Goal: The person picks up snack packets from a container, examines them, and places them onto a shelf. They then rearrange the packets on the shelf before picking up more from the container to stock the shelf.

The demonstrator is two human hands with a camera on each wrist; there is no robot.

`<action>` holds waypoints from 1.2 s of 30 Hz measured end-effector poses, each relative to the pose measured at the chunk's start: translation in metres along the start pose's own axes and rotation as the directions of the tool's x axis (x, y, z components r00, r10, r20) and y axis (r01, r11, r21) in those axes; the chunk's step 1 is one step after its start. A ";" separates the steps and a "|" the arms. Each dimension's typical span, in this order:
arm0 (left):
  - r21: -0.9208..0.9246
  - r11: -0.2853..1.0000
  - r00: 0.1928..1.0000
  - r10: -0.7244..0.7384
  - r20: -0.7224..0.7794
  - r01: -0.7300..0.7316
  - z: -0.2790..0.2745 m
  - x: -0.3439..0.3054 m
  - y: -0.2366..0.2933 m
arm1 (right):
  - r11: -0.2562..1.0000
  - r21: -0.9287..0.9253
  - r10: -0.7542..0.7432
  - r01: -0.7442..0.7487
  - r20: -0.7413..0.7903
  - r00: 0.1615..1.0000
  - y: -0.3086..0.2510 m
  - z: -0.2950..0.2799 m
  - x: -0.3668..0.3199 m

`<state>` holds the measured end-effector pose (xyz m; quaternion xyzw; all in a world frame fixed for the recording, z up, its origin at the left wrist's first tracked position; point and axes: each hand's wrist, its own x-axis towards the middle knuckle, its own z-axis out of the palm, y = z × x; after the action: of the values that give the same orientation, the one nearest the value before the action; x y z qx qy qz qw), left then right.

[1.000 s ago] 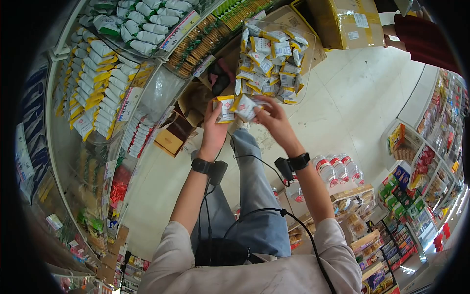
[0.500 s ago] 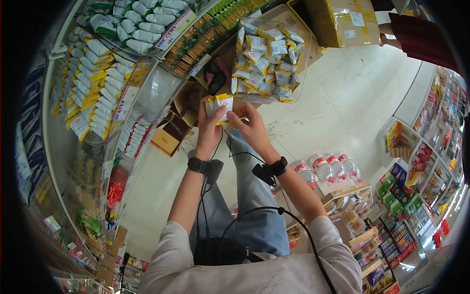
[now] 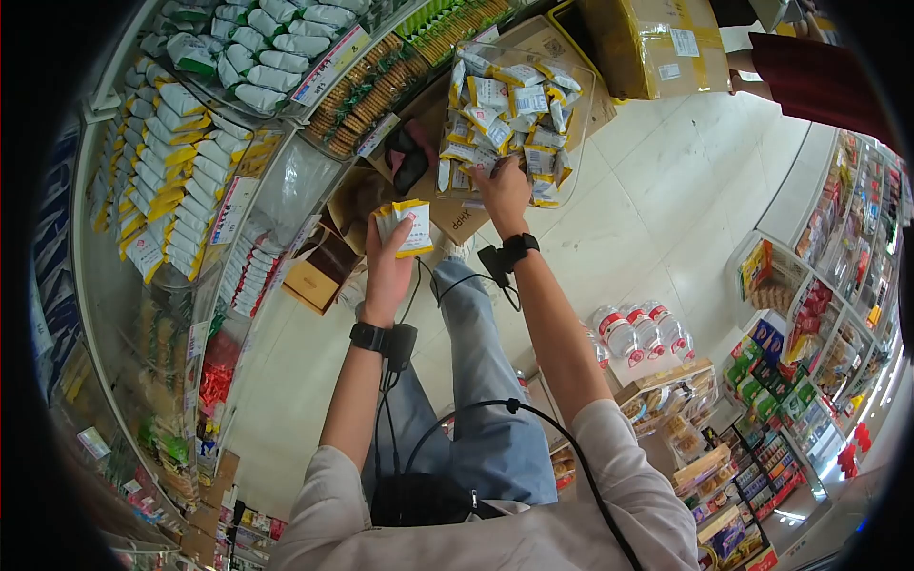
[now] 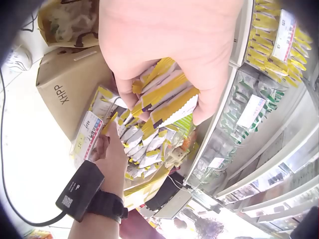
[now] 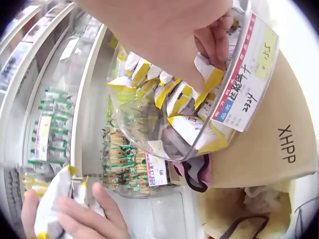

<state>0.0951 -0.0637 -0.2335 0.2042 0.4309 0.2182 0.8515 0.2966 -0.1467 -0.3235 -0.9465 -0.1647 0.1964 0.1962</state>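
My left hand (image 3: 384, 271) grips a small stack of white snack packets (image 3: 411, 230) with yellow ends, held in front of the body. Seen from the left wrist, the stacked packets (image 4: 167, 102) lie side by side between thumb and fingers. My right hand (image 3: 506, 198) reaches over the near edge of a clear plastic bin (image 3: 591, 107) heaped with matching packets. In the right wrist view, its curled fingers and thumb pinch one white-and-yellow packet (image 5: 211, 79) just inside the bin's wall, near a handwritten price label (image 5: 247, 74).
The bin stands on a cardboard box (image 3: 464, 221) marked XHPP. Left of it, shelves carry more packets (image 3: 176, 181) and rows of biscuits (image 3: 367, 100). A taped carton (image 3: 657, 48) and another person's dark red garment (image 3: 819, 81) are at the far right. Bottled drinks (image 3: 645, 328) stand on the right.
The right hand first brought a packet to the left hand's stack and let it go there. It has since moved forward into the bin, while the left hand keeps its stack, slightly lower and left.
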 end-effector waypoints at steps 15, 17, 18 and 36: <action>0.034 0.999 0.997 -0.016 0.080 0.013 -0.019 0.005 -0.007 | 0.484 0.859 -0.390 -0.169 0.385 0.836 -0.016 -0.111 -0.057; 0.064 0.998 0.993 -0.035 0.112 0.028 -0.023 0.006 -0.009 | 0.530 0.843 -0.475 -0.092 0.385 0.791 -0.029 -0.115 -0.064; 0.067 0.997 0.991 -0.044 0.123 0.036 -0.020 0.005 -0.008 | 0.544 0.839 -0.515 -0.020 0.353 0.781 -0.037 -0.112 -0.067; -0.105 0.983 0.964 -0.125 0.235 0.154 -0.019 -0.010 0.005 | 0.641 0.741 -0.558 0.199 0.272 0.784 -0.085 -0.094 -0.091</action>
<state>0.0734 -0.0617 -0.2344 0.1443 0.3296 0.1588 0.9194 0.2386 -0.1376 -0.1789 -0.6694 -0.3263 0.4221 0.5170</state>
